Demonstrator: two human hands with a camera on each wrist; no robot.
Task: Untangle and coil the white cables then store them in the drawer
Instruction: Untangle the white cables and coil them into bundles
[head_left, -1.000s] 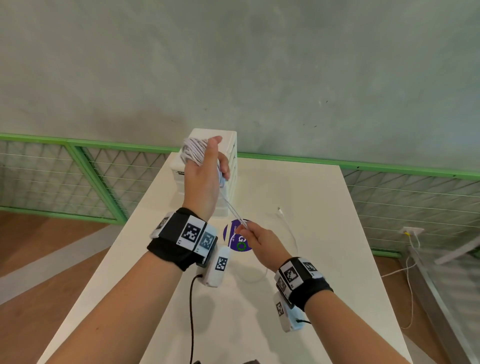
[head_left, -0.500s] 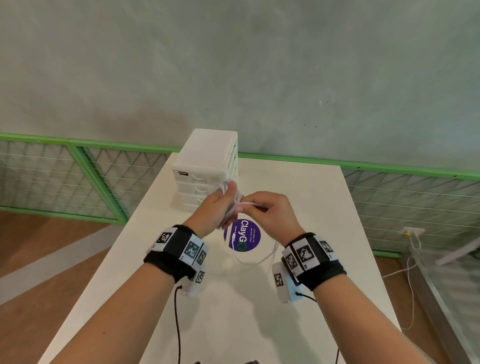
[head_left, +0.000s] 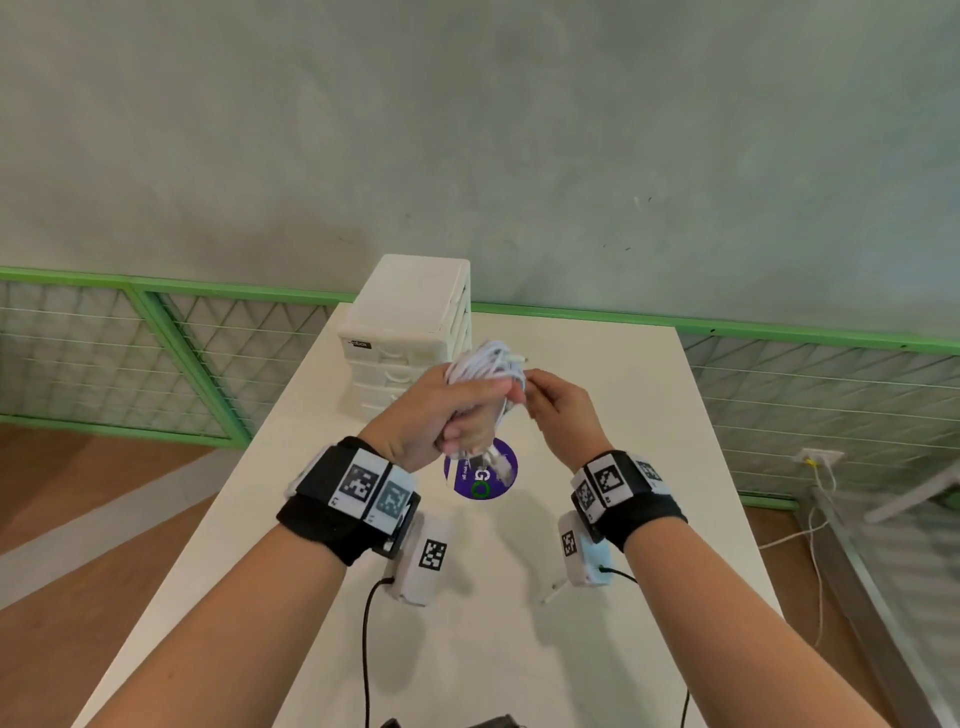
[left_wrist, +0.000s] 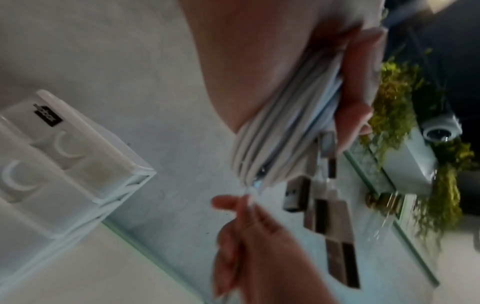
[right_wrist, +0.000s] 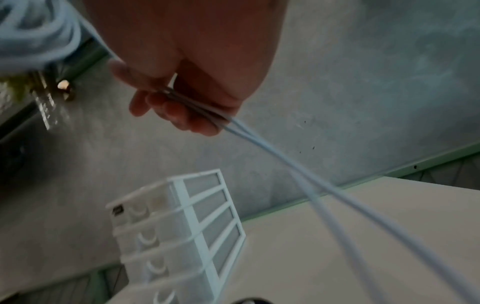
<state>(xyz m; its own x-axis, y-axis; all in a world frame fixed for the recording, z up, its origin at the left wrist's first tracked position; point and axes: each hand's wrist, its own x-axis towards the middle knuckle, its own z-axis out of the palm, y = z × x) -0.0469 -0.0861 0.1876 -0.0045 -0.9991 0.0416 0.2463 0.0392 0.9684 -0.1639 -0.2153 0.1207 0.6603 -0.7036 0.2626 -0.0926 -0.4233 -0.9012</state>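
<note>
A coil of white cables is wound round my left hand, which grips it in front of the white drawer unit. In the left wrist view the coil lies between palm and fingers, and a USB plug hangs below it. My right hand is just right of the coil and pinches loose white strands that trail back past its wrist. The drawer unit has all its drawers closed.
The white table carries a round purple sticker under my hands. A loose white cable end lies near my right wrist. A green-framed mesh fence and a grey wall stand behind the table.
My left hand dropped with the coil to meet the right hand, then rose a little. My right hand came up from the table to beside the coil, taking up the slack.
</note>
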